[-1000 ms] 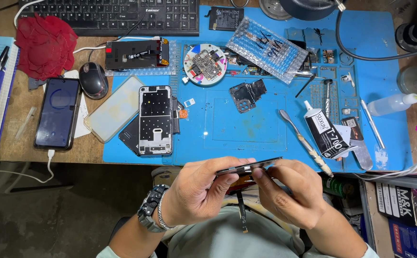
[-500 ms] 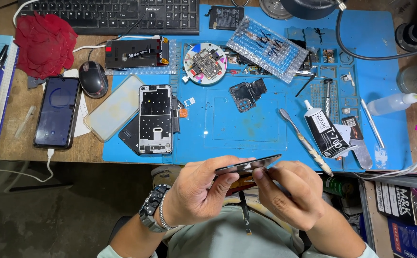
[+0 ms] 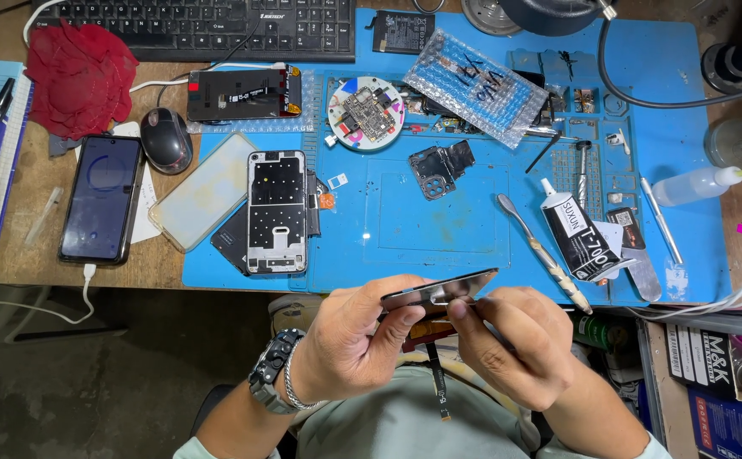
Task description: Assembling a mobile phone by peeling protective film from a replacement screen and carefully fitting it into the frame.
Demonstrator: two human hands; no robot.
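Both hands, left hand point(image 3: 354, 340) and right hand point(image 3: 515, 340), pinch a phone screen point(image 3: 439, 291) edge-on below the blue mat point(image 3: 439, 212); its face is hidden.

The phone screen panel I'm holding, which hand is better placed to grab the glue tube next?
Probably the right hand. The glue tube lies on the blue mat just up and right of it, while the left hand grips the screen panel and sits farther off.

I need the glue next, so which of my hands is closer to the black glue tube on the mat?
Right. Your right hand sits just below and left of the glue tube; your left hand is farther left, holding the phone screen.
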